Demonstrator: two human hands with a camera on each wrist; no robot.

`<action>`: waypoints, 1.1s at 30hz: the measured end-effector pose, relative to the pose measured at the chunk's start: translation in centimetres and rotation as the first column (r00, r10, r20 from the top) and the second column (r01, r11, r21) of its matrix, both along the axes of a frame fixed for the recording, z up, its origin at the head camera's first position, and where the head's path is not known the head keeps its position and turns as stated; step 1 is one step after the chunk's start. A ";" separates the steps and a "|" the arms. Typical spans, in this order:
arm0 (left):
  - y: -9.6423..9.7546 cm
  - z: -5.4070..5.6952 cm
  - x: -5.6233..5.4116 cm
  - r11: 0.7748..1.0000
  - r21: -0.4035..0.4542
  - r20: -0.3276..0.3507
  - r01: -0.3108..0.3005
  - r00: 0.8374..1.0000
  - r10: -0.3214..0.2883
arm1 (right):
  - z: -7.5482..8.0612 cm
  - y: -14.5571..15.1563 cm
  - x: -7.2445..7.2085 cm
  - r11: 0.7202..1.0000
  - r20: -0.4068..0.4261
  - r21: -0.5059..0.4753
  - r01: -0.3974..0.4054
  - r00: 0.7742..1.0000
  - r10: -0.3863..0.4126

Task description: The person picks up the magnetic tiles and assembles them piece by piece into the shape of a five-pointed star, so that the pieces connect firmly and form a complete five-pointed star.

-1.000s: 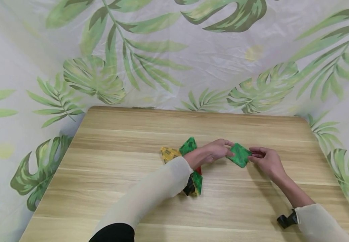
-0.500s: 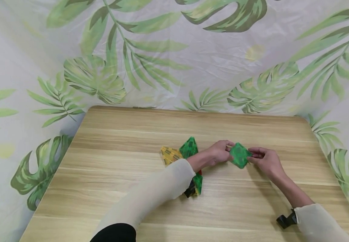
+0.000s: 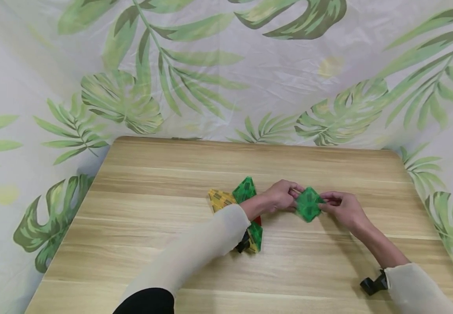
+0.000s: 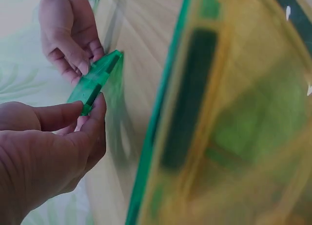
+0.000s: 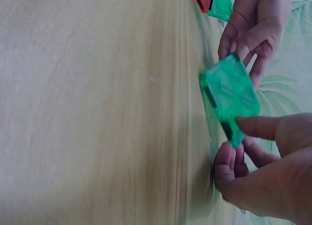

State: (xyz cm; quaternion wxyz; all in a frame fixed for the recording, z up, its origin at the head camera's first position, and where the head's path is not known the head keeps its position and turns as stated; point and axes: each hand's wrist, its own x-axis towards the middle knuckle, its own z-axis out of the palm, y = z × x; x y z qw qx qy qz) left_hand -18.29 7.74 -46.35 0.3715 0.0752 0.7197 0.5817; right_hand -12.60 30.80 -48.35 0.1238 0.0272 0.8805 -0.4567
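Observation:
A translucent green magnetic tile [image 3: 308, 204], with dark magnets along its edges, is held above the table between both hands. My left hand [image 3: 282, 196] pinches its left corner between thumb and fingers; the left wrist view shows this grip on the tile [image 4: 95, 84] up close. At the opposite corner my right hand [image 3: 344, 209] pinches it, with the thumb on the flat face in the right wrist view. Under my left forearm lies a built shape of yellow tiles [image 3: 220, 200], green tiles [image 3: 245, 190] and a red tile [image 5: 203, 0], partly hidden by the sleeve.
The wooden table [image 3: 163, 174] runs back to a leaf-patterned cloth [image 3: 195, 87]. A black wrist mount [image 3: 373, 285] sits by the right sleeve. Blurred yellow tile [image 4: 243, 113] fills the right side of the left wrist view.
The green tile has turned between the fingers and shifted slightly left and toward the person. My right fingers have moved a little left with it. The built shape stays in place.

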 end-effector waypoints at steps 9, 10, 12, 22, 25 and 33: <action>-3.1 1.5 -1.7 0.988 0.038 -0.035 0.148 0.989 -0.146 | 0.6 -0.5 0.2 0.967 0.077 -0.242 -0.084 0.991 0.106; -3.4 1.8 -1.9 0.986 0.034 -0.038 0.165 0.986 -0.163 | 0.7 -0.7 0.2 0.959 0.076 -0.266 -0.096 0.990 0.120; -4.2 2.2 -2.4 0.979 0.007 -0.063 0.204 0.977 -0.203 | 0.8 -1.2 0.4 0.945 0.066 -0.305 -0.115 0.988 0.141; -7.1 3.3 -5.1 0.865 -0.047 -0.094 0.499 0.860 -0.501 | 0.2 -5.3 1.4 0.912 0.023 -0.378 -0.161 0.983 0.182; -7.7 3.5 -5.7 0.809 -0.079 -0.111 0.583 0.801 -0.588 | -0.2 -6.6 1.7 0.916 0.024 -0.368 -0.160 0.983 0.181; -7.6 3.8 -6.3 0.712 -0.138 -0.076 0.689 0.709 -0.701 | -1.2 -9.0 2.1 0.907 0.010 -0.390 -0.160 0.984 0.178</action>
